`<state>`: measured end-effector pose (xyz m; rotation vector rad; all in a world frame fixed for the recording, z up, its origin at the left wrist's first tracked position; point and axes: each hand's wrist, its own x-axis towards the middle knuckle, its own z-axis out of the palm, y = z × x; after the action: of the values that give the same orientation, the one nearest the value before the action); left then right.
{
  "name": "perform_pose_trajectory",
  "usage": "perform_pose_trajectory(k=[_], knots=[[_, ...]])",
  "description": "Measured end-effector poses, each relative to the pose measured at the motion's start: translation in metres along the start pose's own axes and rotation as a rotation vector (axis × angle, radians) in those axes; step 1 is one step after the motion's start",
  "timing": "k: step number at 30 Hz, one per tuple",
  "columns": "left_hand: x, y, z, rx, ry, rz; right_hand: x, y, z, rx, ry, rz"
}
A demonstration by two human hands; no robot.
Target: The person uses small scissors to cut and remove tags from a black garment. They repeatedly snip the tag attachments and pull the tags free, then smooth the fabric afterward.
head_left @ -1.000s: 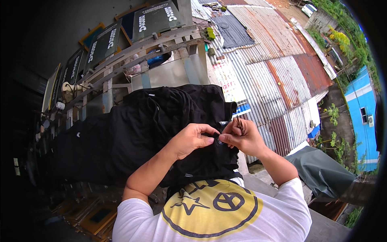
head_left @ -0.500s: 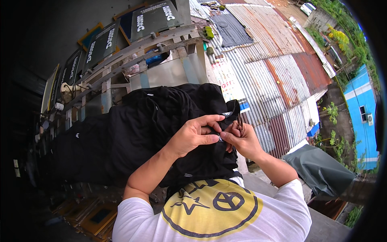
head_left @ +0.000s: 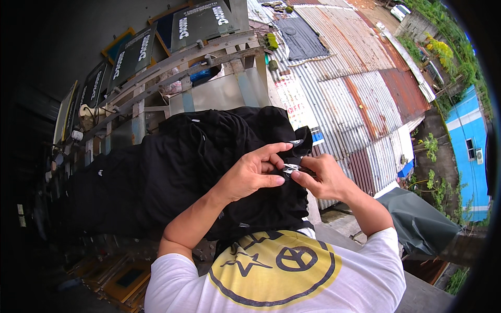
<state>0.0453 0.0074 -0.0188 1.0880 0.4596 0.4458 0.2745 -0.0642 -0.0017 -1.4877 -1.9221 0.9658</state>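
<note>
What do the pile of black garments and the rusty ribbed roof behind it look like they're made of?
The pile of black garments looks like soft matte knit fabric, probably cotton: it folds and drapes without shine. The ribbed roof seems corrugated sheet metal, dull grey with rust-brown patches along its ridges.

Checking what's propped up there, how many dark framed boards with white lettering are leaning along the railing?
4 visible: one at top centre, one left of it, one lower left, one at the far left edge. More may be hidden in the dark.

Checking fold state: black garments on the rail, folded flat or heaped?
Heaped: black garments lie bunched over the rail; both hands pinch a small tag.
</note>
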Motion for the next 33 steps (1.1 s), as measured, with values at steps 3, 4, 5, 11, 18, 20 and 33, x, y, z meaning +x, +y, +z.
perform_pose_trajectory(k=[3,4,5,11,18,20,33], knots=[[0.001,-0.001,0.002,-0.002,-0.007,0.004,0.003,-0.002,0.000,-0.063,0.030,-0.087],[0.001,-0.001,0.002,0.002,-0.008,0.002,0.003,-0.003,0.000,-0.086,0.045,-0.125],[0.001,-0.001,0.003,0.002,-0.012,0.000,0.004,-0.004,0.001,-0.125,0.051,-0.158],[0.000,-0.001,0.003,0.026,-0.017,0.001,0.007,-0.007,0.002,-0.150,0.041,-0.178],[0.000,-0.002,0.000,0.047,-0.038,-0.009,0.008,-0.004,0.002,-0.126,0.043,-0.200],[0.000,-0.001,0.001,0.033,-0.033,-0.011,0.008,-0.003,0.001,-0.144,0.043,-0.200],[0.001,-0.001,-0.002,-0.040,-0.009,-0.021,0.005,0.004,-0.005,-0.061,0.034,-0.210]])
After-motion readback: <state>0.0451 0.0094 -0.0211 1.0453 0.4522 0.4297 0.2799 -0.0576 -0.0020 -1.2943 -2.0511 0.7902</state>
